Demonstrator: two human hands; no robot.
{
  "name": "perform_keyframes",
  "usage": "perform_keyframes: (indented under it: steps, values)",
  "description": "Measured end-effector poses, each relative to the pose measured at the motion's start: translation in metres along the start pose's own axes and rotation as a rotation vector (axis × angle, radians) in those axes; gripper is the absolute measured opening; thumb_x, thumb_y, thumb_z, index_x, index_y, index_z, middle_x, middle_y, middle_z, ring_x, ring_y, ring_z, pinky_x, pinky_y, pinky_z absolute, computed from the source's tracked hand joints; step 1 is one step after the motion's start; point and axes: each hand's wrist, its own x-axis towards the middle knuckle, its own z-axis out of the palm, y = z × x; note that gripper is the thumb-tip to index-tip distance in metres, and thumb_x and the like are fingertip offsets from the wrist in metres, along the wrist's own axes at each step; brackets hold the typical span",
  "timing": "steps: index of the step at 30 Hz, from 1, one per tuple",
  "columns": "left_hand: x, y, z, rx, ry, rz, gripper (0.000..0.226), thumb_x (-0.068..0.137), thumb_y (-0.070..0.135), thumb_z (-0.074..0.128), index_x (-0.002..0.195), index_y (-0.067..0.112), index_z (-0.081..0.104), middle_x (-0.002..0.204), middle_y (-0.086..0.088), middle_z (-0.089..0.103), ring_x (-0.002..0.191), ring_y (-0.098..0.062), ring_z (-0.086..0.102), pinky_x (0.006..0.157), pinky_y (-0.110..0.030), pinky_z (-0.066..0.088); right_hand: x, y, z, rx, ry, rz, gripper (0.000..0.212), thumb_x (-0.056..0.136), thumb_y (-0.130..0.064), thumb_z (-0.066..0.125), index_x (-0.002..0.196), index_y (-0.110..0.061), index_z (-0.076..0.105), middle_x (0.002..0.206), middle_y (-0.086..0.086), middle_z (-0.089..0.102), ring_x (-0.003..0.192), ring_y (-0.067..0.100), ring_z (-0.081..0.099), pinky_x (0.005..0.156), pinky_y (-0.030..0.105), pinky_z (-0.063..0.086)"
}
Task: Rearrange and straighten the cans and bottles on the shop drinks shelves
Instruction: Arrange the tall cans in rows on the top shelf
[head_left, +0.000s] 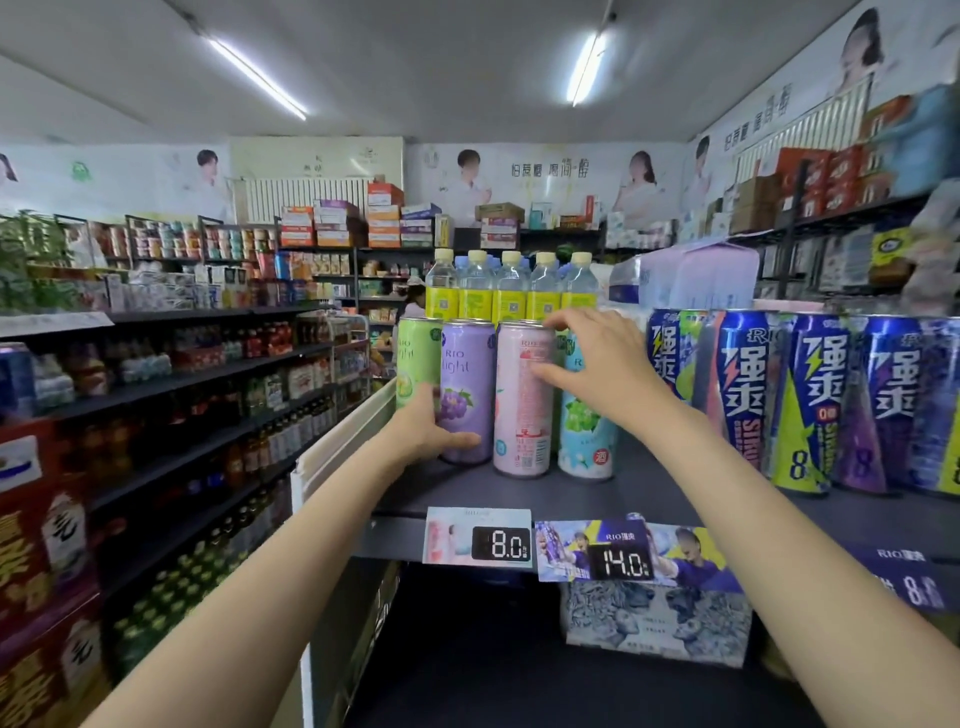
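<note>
Step in hand: front row of slim cans on top shelf (649, 483) being squared up. Purple can (467, 384) gripped low by left hand (431, 426), fingers wrapped round base. Pink can (522, 400), just beside it, pinched near top by right hand (597, 364). Barcode side faces out, so likely next: pink can is twisted until label fronts, kept upright, clear of light-blue can (587, 431).
</note>
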Motion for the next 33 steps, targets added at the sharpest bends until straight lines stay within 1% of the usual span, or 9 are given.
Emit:
perform_keyframes:
  steps: [5,9,11,13,15,18,20,26,33]
  values:
    - [-0.001,-0.005,-0.008,0.022,-0.06,0.033,0.067,0.064,0.019,0.085,0.117,0.01,0.045,0.109,-0.007,0.062,0.101,-0.023,0.06,0.094,-0.04,0.047,0.009,-0.017,-0.005,0.003,0.041,-0.066,0.046,0.084,-0.042,0.062,0.123,-0.02,0.049,0.128,0.0,0.05,0.126,0.019,0.038,0.116,0.042,0.007]
    - [0.0,-0.01,-0.006,0.039,-0.024,0.056,0.061,0.068,0.015,0.081,0.117,0.007,0.046,0.112,-0.011,0.064,0.104,-0.025,0.06,0.094,-0.042,0.048,0.03,-0.041,-0.008,-0.081,-0.142,-0.152,0.046,0.086,-0.04,0.061,0.126,-0.023,0.047,0.131,-0.001,0.051,0.13,0.018,0.038,0.115,0.048,-0.003]
    - [0.0,-0.008,-0.008,-0.052,-0.053,0.049,0.055,0.071,0.007,0.077,0.118,0.005,0.047,0.107,-0.007,0.063,0.1,-0.022,0.06,0.088,-0.035,0.051,0.04,-0.048,-0.009,-0.123,-0.244,-0.172,0.046,0.085,-0.037,0.062,0.127,-0.024,0.047,0.13,0.0,0.052,0.129,0.02,0.039,0.115,0.052,-0.004]
    - [0.0,-0.001,-0.012,-0.233,0.009,0.024,0.059,0.069,0.006,0.073,0.121,0.002,0.046,0.107,-0.007,0.059,0.096,-0.019,0.057,0.077,-0.024,0.049,0.05,-0.051,-0.009,-0.143,-0.295,-0.194,0.042,0.085,-0.035,0.063,0.124,-0.023,0.051,0.125,0.001,0.056,0.127,0.021,0.041,0.115,0.053,0.001]
    - [0.007,0.003,-0.016,-0.366,0.24,0.004,0.062,0.069,0.012,0.066,0.127,0.002,0.044,0.117,-0.008,0.054,0.103,-0.023,0.055,0.082,-0.029,0.047,0.056,-0.051,-0.007,-0.133,-0.305,-0.22,0.039,0.085,-0.032,0.064,0.12,-0.02,0.055,0.123,0.003,0.057,0.123,0.023,0.045,0.114,0.052,0.015]
    - [0.017,0.002,-0.018,-0.258,0.432,-0.014,0.049,0.088,0.005,0.054,0.134,0.003,0.037,0.124,-0.01,0.05,0.116,-0.027,0.051,0.089,-0.03,0.042,0.06,-0.048,-0.001,0.002,-0.276,-0.237,0.032,0.082,-0.025,0.068,0.112,-0.015,0.06,0.114,0.008,0.061,0.111,0.024,0.052,0.097,0.041,0.041]
    - [0.023,-0.003,-0.015,-0.174,0.404,-0.028,0.058,0.089,0.008,0.056,0.14,0.003,0.03,0.133,-0.015,0.047,0.12,-0.028,0.049,0.098,-0.032,0.04,0.06,-0.045,0.002,0.102,-0.272,-0.208,0.027,0.082,-0.021,0.069,0.105,-0.012,0.06,0.109,0.01,0.062,0.105,0.024,0.055,0.091,0.039,0.045]
    - [0.043,-0.014,-0.007,-0.19,0.334,-0.078,0.074,0.081,0.01,0.068,0.141,0.003,0.025,0.133,-0.015,0.049,0.12,-0.029,0.05,0.1,-0.035,0.039,0.068,-0.037,0.0,0.248,-0.371,-0.132,0.025,0.083,-0.029,0.069,0.1,-0.013,0.06,0.113,0.009,0.061,0.101,0.022,0.059,0.086,0.034,0.046]
    - [0.052,-0.019,-0.008,-0.23,0.244,-0.118,0.091,0.061,0.026,0.076,0.136,0.008,0.027,0.126,-0.014,0.053,0.113,-0.029,0.054,0.096,-0.046,0.045,0.085,-0.048,0.0,0.244,-0.445,-0.112,0.031,0.08,-0.04,0.07,0.087,-0.015,0.054,0.079,-0.009,0.052,0.08,0.012,0.05,0.064,0.024,0.04]
